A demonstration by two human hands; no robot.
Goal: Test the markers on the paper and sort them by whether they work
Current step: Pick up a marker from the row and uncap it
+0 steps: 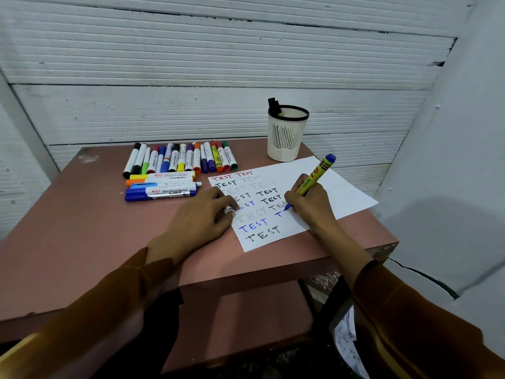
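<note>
Brown sleeves frame my view of the paper [322,184], my landmark on the pink worktop [82,228]. My left hand [202,217] lies flat with relaxed fingers on its left edge, while my right hand [308,203] is clamped around a yellow marker [317,175], tip on the sheet after a blue T. Many TEST words, some faint, already fill it. Left of the paper lie the other markers [177,168]; behind it a cup [287,135] holds at least one, so sorting looks barely begun.

Pink table [82,242]: marker pile [175,165] far left, paper sheet [341,187] right, white mesh cup [287,138] behind sheet.
</note>
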